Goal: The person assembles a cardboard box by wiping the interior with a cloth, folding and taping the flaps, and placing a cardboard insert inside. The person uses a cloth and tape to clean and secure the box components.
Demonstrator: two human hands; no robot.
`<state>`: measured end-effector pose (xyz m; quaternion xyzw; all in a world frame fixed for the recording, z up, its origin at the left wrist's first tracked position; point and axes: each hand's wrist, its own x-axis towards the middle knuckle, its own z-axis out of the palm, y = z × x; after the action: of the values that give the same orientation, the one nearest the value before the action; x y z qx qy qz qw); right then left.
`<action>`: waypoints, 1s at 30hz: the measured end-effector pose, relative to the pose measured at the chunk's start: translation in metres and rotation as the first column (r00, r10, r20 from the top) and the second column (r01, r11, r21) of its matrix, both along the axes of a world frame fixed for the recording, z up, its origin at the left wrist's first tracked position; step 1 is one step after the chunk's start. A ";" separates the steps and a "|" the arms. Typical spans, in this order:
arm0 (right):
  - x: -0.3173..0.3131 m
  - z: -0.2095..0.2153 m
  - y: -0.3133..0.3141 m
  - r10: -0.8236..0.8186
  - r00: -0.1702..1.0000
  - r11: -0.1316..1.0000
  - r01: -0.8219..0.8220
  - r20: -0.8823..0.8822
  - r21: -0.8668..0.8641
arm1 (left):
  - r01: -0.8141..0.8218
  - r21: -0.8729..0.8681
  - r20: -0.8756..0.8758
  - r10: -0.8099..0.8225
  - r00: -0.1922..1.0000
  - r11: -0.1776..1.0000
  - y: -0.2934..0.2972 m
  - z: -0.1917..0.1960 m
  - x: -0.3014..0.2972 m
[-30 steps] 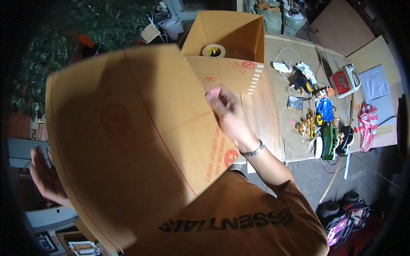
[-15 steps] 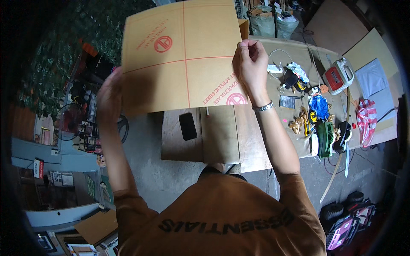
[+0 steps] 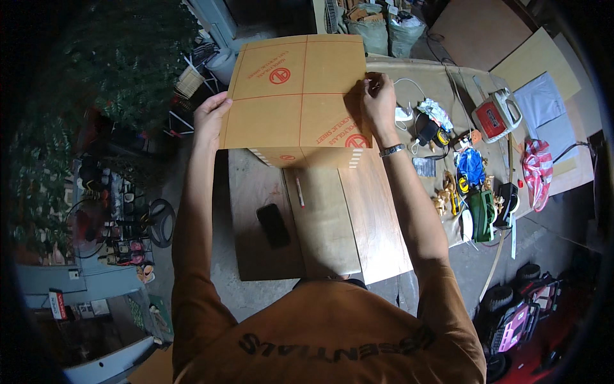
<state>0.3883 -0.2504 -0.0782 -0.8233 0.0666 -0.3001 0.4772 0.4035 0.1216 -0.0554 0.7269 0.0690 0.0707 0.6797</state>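
A brown paper-faced acrylic sheet [image 3: 262, 118] with red lines and round red marks spans the space between my hands. My left hand [image 3: 211, 116] pinches its left edge, thumb on top. At the right edge, the curled fingers of my right hand [image 3: 380, 102] close on the sheet; the fingertips are partly in shadow. Below its near edge shows another brown panel [image 3: 313, 157], slanting down, with rows of white slots at both ends. Whether the two are joined I cannot tell. Nearer me, a black phone [image 3: 273, 226] and a slim pen [image 3: 300, 191] lie on the wooden work table [image 3: 326, 237].
To the right stands a cloth-covered table [image 3: 457, 96] with a white-and-red jug [image 3: 497, 116], a blue crumpled bag [image 3: 471, 165], a green case [image 3: 482, 216] and cables. Filled sacks [image 3: 369, 32] stand behind. A pink toy vehicle [image 3: 515, 326] is at lower right.
The view has shifted, and the sheet now appears tilted flatter and farther from the near table edge. The slotted panel and more of the pen have come into sight. Both hands stay at the edges.
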 end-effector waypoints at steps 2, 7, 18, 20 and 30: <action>0.011 -0.004 0.000 0.009 0.999 1.000 -0.010 -0.050 -0.012 | 0.015 0.013 -0.002 -0.015 1.000 1.000 0.002 -0.012 0.020; 0.023 -0.015 -0.002 0.011 0.998 0.997 -0.016 -0.065 -0.079 | 0.080 0.061 0.012 -0.081 0.997 0.995 0.006 -0.031 0.041; 0.030 -0.021 -0.011 0.042 0.994 0.992 -0.054 -0.099 -0.115 | 0.085 0.057 0.015 -0.086 0.996 0.995 0.000 -0.036 0.045; 0.031 -0.024 -0.013 0.042 0.995 0.990 -0.053 -0.089 -0.133 | 0.085 0.085 0.032 -0.088 0.996 0.993 -0.001 -0.037 0.044; 0.034 -0.027 -0.022 0.071 0.993 0.985 -0.084 -0.090 -0.149 | 0.082 0.072 0.063 -0.086 0.994 0.994 -0.004 -0.041 0.048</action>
<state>0.4227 -0.2724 -0.1057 -0.8714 0.0312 -0.2502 0.4207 0.4516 0.1174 -0.0969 0.7495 0.0135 0.0683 0.6583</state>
